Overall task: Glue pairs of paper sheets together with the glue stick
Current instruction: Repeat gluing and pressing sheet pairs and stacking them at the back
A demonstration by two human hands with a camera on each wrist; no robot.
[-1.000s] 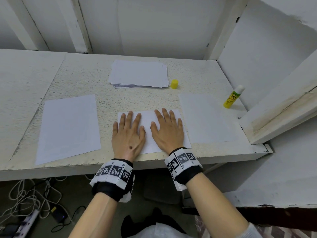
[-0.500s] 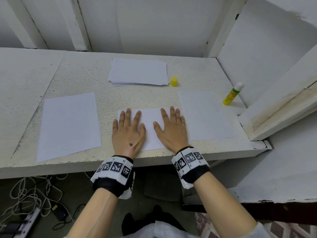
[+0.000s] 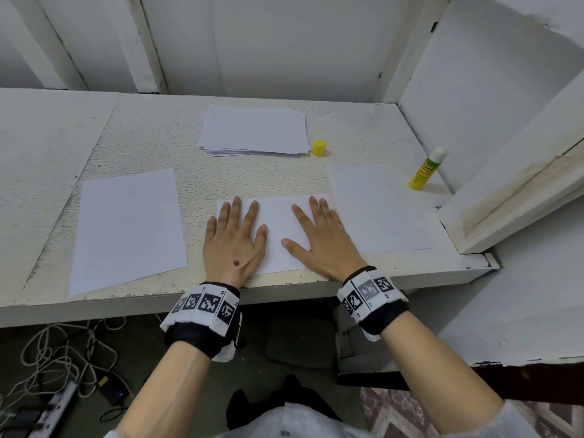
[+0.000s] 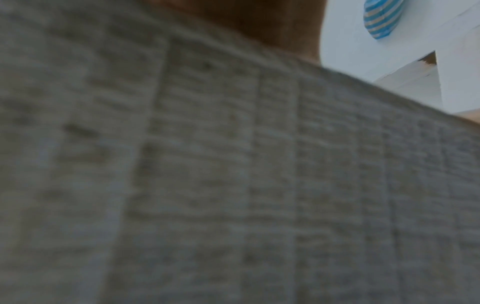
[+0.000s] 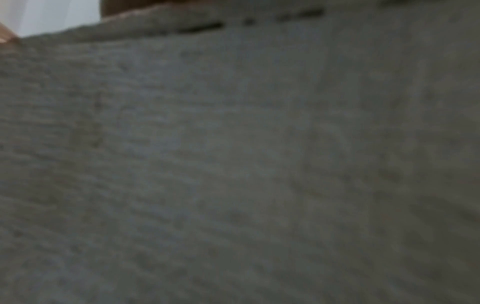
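Observation:
In the head view a small white sheet (image 3: 276, 222) lies at the table's front edge. My left hand (image 3: 235, 238) presses flat on its left side, fingers straight. My right hand (image 3: 320, 238) presses flat on its right side, fingers spread. A stack of white sheets (image 3: 254, 131) lies farther back. Beside the stack stands the yellow glue cap (image 3: 319, 147). The uncapped yellow glue stick (image 3: 426, 169) stands at the far right by the wall. Both wrist views are blurred grey, close against the table edge.
A large white sheet (image 3: 126, 229) lies to the left and another (image 3: 376, 207) to the right of my hands. White walls (image 3: 474, 90) close in the back and right of the white table (image 3: 158, 137). Cables and a power strip (image 3: 53, 374) lie on the floor below.
My right hand has slid to the right across the sheet, widening the gap between my hands. The left hand has stayed almost in place.

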